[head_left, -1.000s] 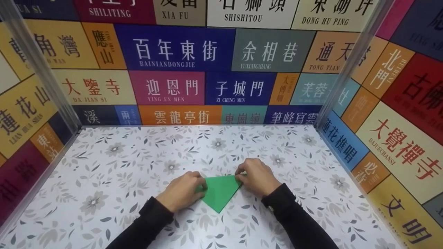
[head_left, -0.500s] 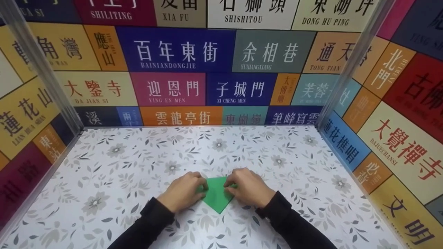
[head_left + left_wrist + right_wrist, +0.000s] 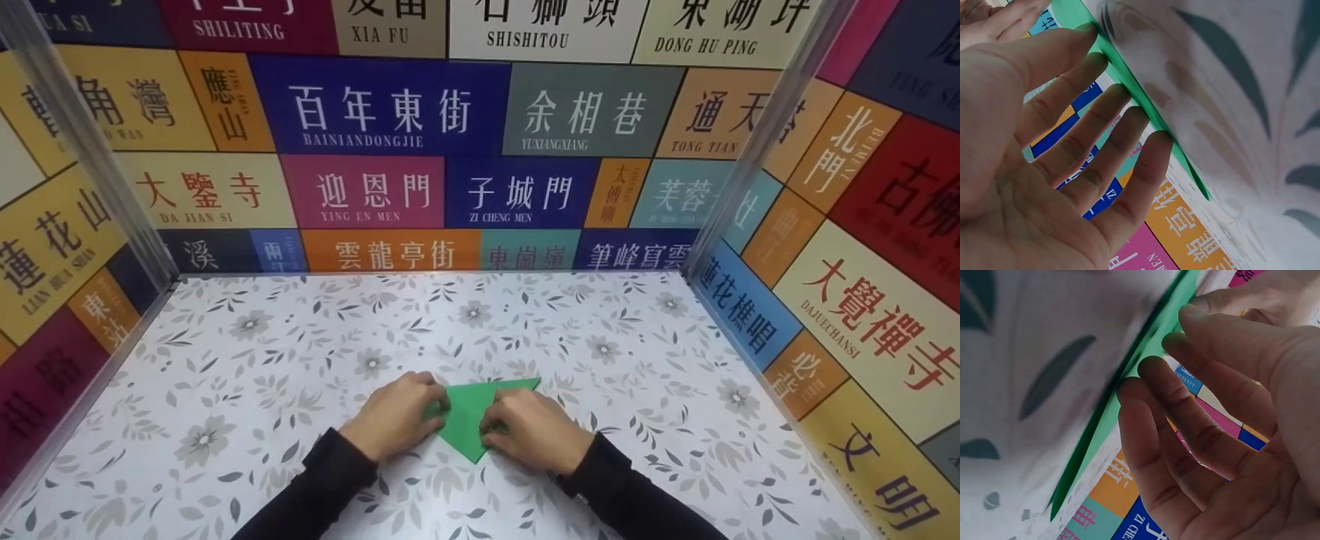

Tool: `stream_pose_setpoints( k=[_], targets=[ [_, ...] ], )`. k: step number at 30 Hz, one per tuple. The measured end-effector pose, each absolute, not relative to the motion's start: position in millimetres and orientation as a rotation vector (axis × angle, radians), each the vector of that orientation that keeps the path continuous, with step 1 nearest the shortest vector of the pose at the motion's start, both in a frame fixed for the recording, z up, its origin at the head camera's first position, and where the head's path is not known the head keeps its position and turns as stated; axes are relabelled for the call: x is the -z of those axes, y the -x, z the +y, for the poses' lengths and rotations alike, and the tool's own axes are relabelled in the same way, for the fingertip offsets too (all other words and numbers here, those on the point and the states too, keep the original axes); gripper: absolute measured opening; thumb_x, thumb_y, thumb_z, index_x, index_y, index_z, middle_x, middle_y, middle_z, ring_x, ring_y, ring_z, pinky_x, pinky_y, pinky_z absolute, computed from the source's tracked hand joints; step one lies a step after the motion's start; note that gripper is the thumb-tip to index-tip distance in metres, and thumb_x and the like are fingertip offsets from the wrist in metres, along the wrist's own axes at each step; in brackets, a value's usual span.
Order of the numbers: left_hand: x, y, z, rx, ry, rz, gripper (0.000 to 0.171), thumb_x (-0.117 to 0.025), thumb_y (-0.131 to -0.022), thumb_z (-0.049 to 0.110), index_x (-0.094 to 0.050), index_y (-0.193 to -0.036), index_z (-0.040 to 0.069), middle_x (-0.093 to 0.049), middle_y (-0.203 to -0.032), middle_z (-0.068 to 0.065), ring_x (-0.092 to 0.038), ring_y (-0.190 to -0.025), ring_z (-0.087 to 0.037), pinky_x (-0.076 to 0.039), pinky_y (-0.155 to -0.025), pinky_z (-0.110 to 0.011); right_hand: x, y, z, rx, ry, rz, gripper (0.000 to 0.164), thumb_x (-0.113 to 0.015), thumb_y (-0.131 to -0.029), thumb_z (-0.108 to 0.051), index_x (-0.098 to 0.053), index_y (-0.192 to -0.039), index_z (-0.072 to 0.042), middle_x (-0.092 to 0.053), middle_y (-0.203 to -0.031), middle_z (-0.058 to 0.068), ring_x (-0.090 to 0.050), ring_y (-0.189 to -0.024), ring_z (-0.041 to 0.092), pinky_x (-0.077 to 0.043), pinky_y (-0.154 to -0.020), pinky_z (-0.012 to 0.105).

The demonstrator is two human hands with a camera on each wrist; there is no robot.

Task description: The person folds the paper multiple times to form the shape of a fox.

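Observation:
A piece of green paper (image 3: 463,416), folded into a triangle, lies flat on the table with one point towards me in the head view. My left hand (image 3: 401,412) rests on its left part, covering that corner. On the right side, near the lower point, my right hand (image 3: 536,431) touches it, and the right corner sticks out beyond the knuckles. Seen from the left wrist, fairly straight, spread fingers press their tips on the green paper (image 3: 1134,95). In the right wrist view, gently bent fingertips and the thumb press along the paper (image 3: 1095,422).
The white table (image 3: 300,322) has a grey leaf and flower pattern. A back wall (image 3: 382,105) of coloured panels with Chinese lettering and a similar right-hand wall (image 3: 862,300) enclose it. Clear strips (image 3: 112,172) stand at the corners.
My right hand moved from the paper's right corner inward to the left, then down along the paper towards its near point. The right corner shows again. My left hand stayed in place.

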State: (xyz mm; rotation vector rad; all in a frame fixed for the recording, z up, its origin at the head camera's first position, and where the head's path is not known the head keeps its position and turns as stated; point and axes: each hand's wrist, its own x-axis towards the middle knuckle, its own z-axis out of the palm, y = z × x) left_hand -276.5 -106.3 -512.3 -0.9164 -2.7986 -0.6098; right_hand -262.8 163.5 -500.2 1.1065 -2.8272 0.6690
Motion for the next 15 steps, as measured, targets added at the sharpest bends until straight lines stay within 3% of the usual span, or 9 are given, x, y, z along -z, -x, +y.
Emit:
stream_pose_setpoints(
  k=[13, 15],
  targets=[
    [514.8, 276.4, -108.3, 0.643, 0.937, -2.756, 0.017, -0.094, -0.093, 0.015, -0.086, -0.107, 0.013, -0.077, -0.107, -0.005, -0.074, -0.097, -0.026, -0.067, -0.080, -0.049, 502.7, 251.7, 158.7, -0.578, -1.124, -2.798, 0.022, -0.103, -0.089, -0.029, -0.092, -0.104, -0.017, -0.076, -0.099, -0.003, -0.065, -0.086, 0.004, -0.062, -0.075, 0.025],
    [526.1, 284.2, -112.0, 0.657, 0.972, -2.719, 0.016, -0.094, -0.095, 0.020, -0.086, -0.107, 0.015, -0.076, -0.107, -0.003, -0.073, -0.098, -0.024, -0.067, -0.080, -0.047, 501.5, 251.0, 158.4, -0.564, -1.129, -2.800, 0.023, -0.103, -0.088, -0.030, -0.092, -0.104, -0.017, -0.076, -0.100, -0.003, -0.066, -0.086, 0.004, -0.062, -0.075, 0.026]
  ],
)
